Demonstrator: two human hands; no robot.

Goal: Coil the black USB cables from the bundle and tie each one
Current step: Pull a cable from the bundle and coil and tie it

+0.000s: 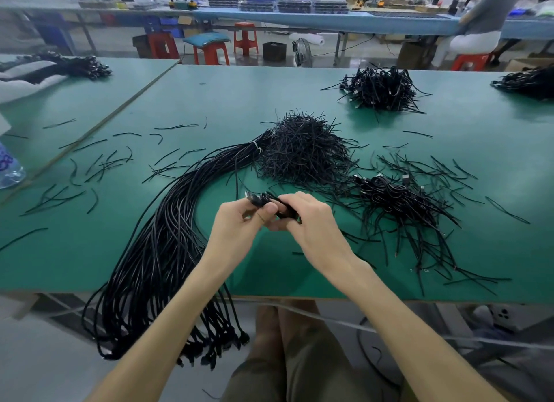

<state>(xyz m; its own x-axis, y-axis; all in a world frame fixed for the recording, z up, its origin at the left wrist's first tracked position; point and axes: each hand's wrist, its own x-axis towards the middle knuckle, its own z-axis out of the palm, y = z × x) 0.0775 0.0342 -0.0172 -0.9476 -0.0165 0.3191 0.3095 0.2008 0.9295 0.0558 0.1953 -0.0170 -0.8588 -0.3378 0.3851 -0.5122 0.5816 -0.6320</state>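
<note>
A coiled black USB cable is held above the green table, between both hands. My left hand pinches its left end, where a plug sticks out. My right hand grips its right part, fingers curled round it. A long bundle of black USB cables runs from a white tie near the table's middle, curves left and hangs over the front edge. A heap of short black twist ties lies behind the hands. Coiled cables are piled to the right.
Loose ties are scattered over the left of the table. Further cable piles sit at the back right, far right and back left. A plastic bottle stands at the left edge. A person sits at another bench behind.
</note>
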